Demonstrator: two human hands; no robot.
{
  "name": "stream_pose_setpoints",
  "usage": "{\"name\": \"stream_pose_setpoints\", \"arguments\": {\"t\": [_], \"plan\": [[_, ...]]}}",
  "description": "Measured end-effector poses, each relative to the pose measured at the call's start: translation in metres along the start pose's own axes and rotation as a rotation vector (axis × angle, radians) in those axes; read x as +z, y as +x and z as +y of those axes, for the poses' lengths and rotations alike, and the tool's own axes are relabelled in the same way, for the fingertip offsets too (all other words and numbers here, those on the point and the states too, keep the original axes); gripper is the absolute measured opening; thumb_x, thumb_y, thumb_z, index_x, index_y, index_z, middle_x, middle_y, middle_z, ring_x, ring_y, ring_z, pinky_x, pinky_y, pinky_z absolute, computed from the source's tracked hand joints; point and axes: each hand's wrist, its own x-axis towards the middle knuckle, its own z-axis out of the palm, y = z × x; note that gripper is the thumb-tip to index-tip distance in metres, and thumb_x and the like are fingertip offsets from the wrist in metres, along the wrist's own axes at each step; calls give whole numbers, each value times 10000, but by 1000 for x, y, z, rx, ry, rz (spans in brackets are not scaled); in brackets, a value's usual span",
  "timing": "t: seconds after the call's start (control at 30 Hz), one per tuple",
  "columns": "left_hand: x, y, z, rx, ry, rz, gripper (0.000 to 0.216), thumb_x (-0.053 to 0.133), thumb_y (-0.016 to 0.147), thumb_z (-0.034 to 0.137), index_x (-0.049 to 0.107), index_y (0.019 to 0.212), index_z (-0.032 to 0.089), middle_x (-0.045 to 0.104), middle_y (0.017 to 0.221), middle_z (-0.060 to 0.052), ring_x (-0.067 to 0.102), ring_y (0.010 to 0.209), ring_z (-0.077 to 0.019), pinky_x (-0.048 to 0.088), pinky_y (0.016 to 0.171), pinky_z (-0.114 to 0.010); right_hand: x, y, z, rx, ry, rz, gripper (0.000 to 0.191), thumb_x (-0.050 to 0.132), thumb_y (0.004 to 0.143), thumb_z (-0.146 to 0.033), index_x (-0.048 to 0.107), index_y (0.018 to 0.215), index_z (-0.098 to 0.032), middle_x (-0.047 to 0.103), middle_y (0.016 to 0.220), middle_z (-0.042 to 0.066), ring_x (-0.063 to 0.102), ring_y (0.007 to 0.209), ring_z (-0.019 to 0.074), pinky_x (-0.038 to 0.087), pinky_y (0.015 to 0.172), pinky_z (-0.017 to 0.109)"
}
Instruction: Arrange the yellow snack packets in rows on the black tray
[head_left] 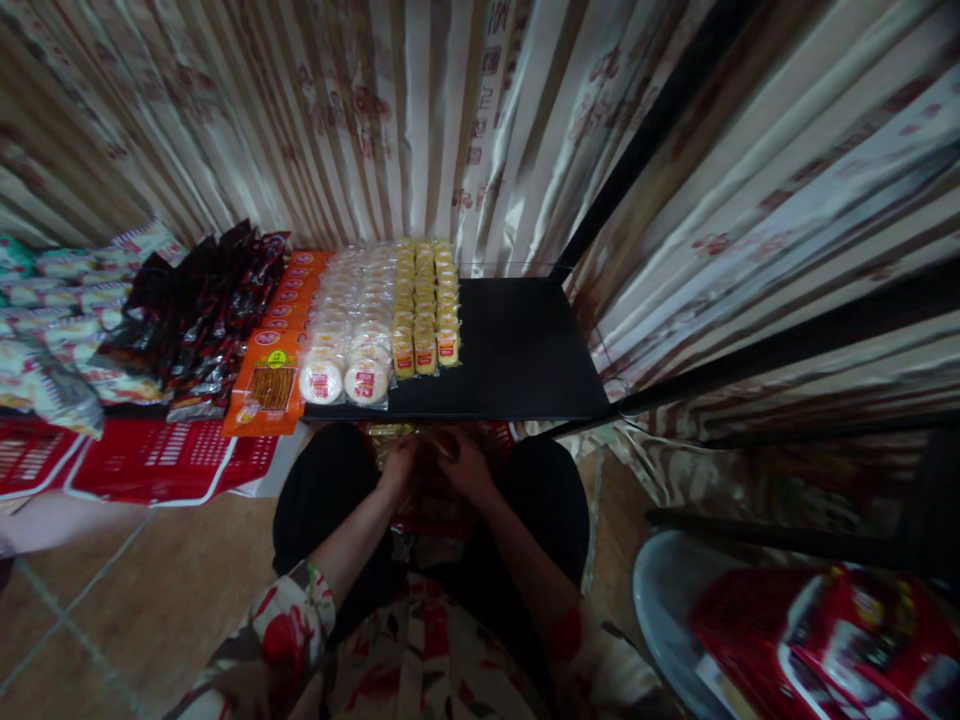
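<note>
Because my knees (546,510) sit either side of a gap before the shelf (525,350), my left hand (400,465) and right hand (466,468) come close together there, beside gold packets (385,438) partly hidden by the shelf's front edge. On the shelf, yellow cakes (424,345) stand in tight rows, probably so each steadies the next. My fingers are too dark and blurred; I can't tell whether they're apart or gripping.
</note>
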Motion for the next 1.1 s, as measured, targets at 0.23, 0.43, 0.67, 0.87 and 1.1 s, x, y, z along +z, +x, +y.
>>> {"name": "stream_pose_setpoints", "arguments": {"t": [0.23,0.43,0.67,0.87,1.1], "plan": [[14,-24,18,-20,-255,-71,268,600,733,350,588,920,159,655,917,-65,623,783,-168,485,666,-261,-12,-18,-10,-192,-52,56,586,475,686,-102,427,1264,-185,512,1170,95,475,1107,220,379,981,397],[13,-30,35,-13,-347,-82,350,661,666,354,584,945,158,654,887,-49,612,758,-154,480,660,-253,-37,-24,-19,-344,-78,52,578,497,709,-105,451,1278,-197,512,1199,94,422,1164,228,321,1035,423],[10,-41,70,68,-392,-147,446,700,607,334,604,1011,169,650,845,-14,595,717,-129,455,668,-236,-61,-19,-28,-310,102,153,394,541,799,-316,546,1177,-206,546,1187,90,492,1132,203,379,1002,379],[14,-38,92,254,-181,-195,394,692,636,293,651,1011,179,665,961,-41,602,812,-150,462,713,-232,-75,-10,-28,-238,214,42,289,583,778,-361,631,1036,-239,661,1022,30,604,957,183,474,889,349],[33,-27,106,266,-265,-149,407,666,658,294,587,1031,150,627,867,-32,600,691,-121,481,597,-226,-89,6,-29,-94,484,99,317,624,736,-418,649,977,-212,686,948,39,634,870,181,508,816,329]]}}
